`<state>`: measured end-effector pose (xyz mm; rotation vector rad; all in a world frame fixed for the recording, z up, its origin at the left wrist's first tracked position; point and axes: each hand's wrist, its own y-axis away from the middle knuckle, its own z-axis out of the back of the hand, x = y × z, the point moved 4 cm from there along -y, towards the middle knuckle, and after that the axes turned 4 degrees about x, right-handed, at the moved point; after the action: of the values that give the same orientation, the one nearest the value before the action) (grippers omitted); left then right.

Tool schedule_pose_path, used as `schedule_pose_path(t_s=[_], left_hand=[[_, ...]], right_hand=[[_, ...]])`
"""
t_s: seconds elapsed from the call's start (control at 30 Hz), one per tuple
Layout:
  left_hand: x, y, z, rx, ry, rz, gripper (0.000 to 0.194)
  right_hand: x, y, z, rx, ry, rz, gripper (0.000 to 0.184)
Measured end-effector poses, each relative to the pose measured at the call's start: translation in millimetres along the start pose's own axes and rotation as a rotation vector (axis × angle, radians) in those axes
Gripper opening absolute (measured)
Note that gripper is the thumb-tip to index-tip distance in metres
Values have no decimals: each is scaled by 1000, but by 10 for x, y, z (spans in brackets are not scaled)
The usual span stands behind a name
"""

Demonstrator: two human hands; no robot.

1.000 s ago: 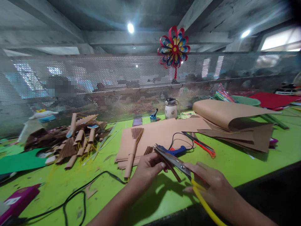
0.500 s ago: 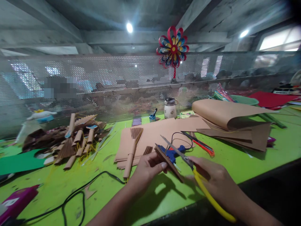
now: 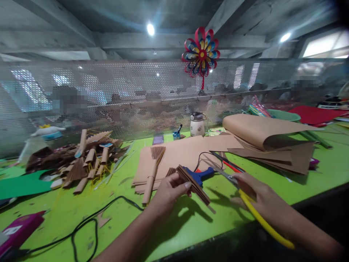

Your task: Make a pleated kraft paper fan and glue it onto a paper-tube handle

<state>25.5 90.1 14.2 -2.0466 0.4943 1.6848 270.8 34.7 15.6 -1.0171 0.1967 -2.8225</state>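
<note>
My left hand (image 3: 173, 193) pinches a narrow stack of pleated brown paper (image 3: 194, 185), held tilted above the green tabletop. My right hand (image 3: 253, 193) is closed around yellow-handled scissors (image 3: 233, 179), whose blades point up and left, apart from the paper. Behind the pleated paper lies a blue glue gun (image 3: 201, 176) with a black cord. A brown paper broom-like piece (image 3: 153, 174), with a fanned top and rolled handle, rests on flat brown sheets (image 3: 180, 156) left of my left hand. An orange-and-black cutter (image 3: 229, 163) lies beyond the scissors.
Finished-looking paper rolls with yellow string (image 3: 89, 163) are heaped at the left. A black cable (image 3: 89, 218) loops near a magenta box (image 3: 20, 233). Large folded brown paper (image 3: 261, 133) lies right, a white bottle (image 3: 197, 124) at the back before a perforated screen (image 3: 131, 98).
The scissors have moved right, away from the pleated paper, which they were across one second ago. My left hand stays nearly in place, and the paper's folds now face me more.
</note>
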Motion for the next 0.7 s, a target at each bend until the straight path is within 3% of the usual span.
schedule_pose_path(t_s=[0.1, 0.2, 0.7], left_hand=[[13, 1, -12, 8, 6, -2, 18], [-11, 14, -37, 17, 32, -22, 15], [-31, 26, -55, 52, 19, -8, 14]], right_hand=[[250, 91, -137, 124, -38, 88, 39], [376, 115, -249, 156, -26, 153, 40], [320, 136, -335, 59, 172, 200, 48]])
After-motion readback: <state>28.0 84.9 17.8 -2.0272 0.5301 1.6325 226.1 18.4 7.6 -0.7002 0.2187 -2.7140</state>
